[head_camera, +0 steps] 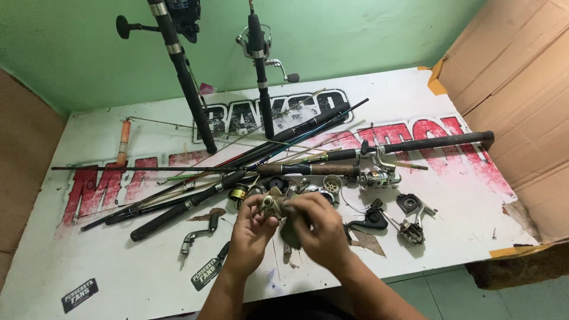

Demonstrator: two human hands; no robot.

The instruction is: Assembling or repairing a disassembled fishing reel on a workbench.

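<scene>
two hands (252, 228) (317, 228) share one reel part (274, 205). two rods (184, 74) (261, 77) lean on the wall, each with a reel. two black stickers (79, 294) (207, 274) lie on one white board (450, 195). the heap of rods lying flat is too tangled to count.

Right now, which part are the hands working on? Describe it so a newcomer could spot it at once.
Start at the white board with red lettering, strewn with fishing rods. At its near edge, the left hand and right hand meet over a small tan reel body. Unlike the loose reel parts lying around, it alone is lifted off the board, pinched between the fingers.
</scene>
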